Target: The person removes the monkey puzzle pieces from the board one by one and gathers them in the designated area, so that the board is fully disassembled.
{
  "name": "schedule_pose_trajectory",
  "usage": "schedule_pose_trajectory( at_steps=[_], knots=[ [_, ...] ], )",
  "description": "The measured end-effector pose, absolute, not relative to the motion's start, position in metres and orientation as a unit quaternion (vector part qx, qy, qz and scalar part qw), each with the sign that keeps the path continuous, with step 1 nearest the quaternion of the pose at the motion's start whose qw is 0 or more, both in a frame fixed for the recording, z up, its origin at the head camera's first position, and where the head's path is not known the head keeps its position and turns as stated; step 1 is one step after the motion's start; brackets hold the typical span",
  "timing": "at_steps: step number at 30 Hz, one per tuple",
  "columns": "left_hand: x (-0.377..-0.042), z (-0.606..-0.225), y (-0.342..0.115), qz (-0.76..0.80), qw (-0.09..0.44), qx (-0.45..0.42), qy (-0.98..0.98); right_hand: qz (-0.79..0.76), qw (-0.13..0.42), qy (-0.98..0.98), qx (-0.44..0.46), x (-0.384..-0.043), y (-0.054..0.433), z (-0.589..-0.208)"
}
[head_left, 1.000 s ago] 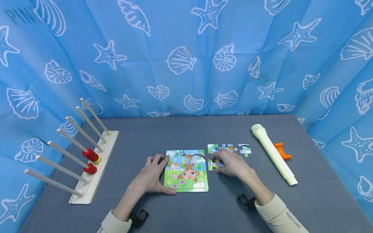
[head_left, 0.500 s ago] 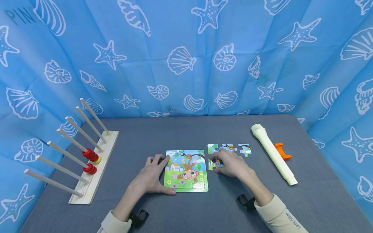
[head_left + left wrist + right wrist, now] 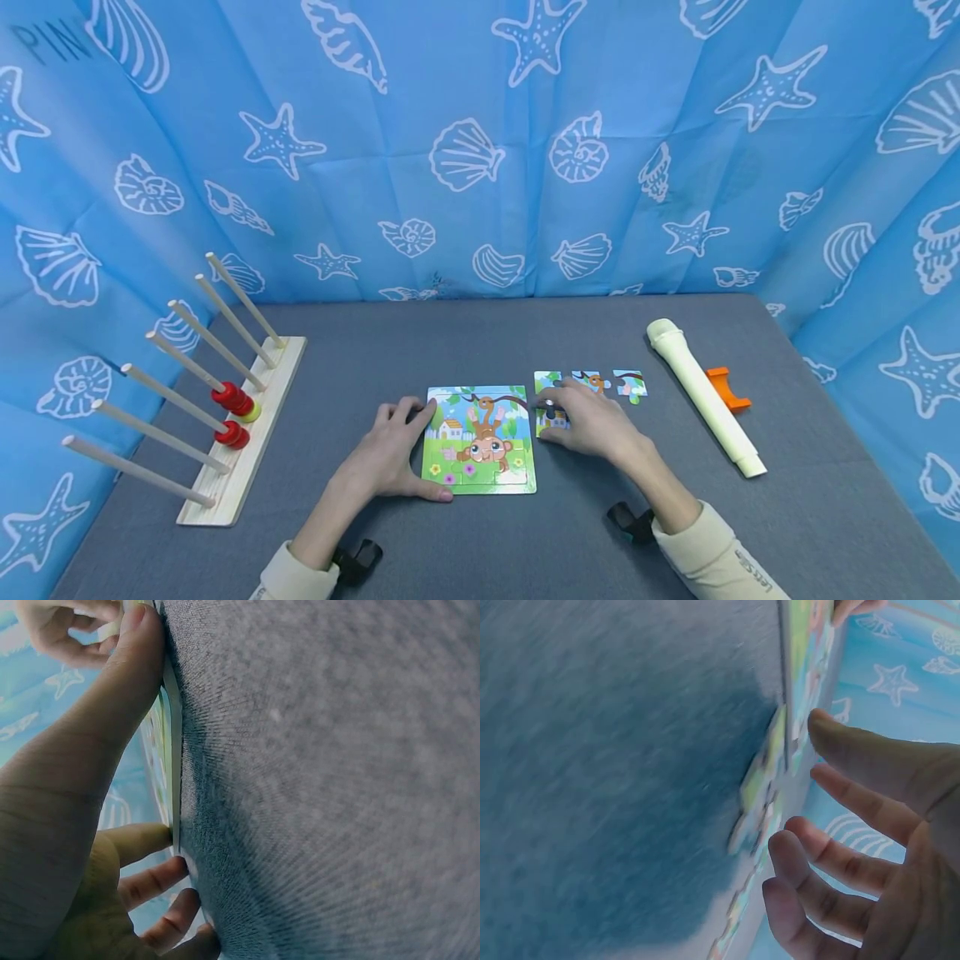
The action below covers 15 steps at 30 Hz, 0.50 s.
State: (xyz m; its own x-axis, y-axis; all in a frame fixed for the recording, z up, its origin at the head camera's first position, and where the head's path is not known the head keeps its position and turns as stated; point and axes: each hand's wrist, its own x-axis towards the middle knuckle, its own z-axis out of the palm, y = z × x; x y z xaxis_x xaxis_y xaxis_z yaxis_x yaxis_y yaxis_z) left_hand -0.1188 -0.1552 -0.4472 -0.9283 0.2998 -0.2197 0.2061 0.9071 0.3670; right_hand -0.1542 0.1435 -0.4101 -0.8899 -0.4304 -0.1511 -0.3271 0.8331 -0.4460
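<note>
A square monkey jigsaw puzzle (image 3: 480, 442) in its frame lies flat on the table, its picture filled in. My left hand (image 3: 386, 454) holds it at the left side, thumb at the near edge and index finger by the far left corner. In the left wrist view the thumb and index fingertip meet the frame's edge. Just right of the puzzle, my right hand (image 3: 592, 417) is over several loose puzzle pieces (image 3: 630, 383). Seen from the right wrist, its fingers (image 3: 840, 859) are apart and loosely bent with nothing between them. The hand partly covers the house piece (image 3: 547, 425).
At the left stands a wooden peg rack (image 3: 255, 433) with red and yellow beads (image 3: 234, 400). A pale toy microphone (image 3: 705, 396) lies at the right beside an orange curved piece (image 3: 726, 390). A blue shell-print curtain (image 3: 480, 158) hangs behind the grey table (image 3: 480, 550).
My right hand has shifted slightly left over the loose pieces, its thumb now over the house piece. The left hand and the puzzle have stayed in place.
</note>
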Motion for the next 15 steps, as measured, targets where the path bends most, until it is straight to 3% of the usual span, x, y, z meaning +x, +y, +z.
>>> schedule_pose_trajectory(
  at_steps=[15],
  knots=[
    [-0.119, -0.446, -0.155, 0.174, 0.143, 0.13, 0.966, -0.226, 0.13, 0.936, -0.237, -0.15, 0.115, -0.404]
  ],
)
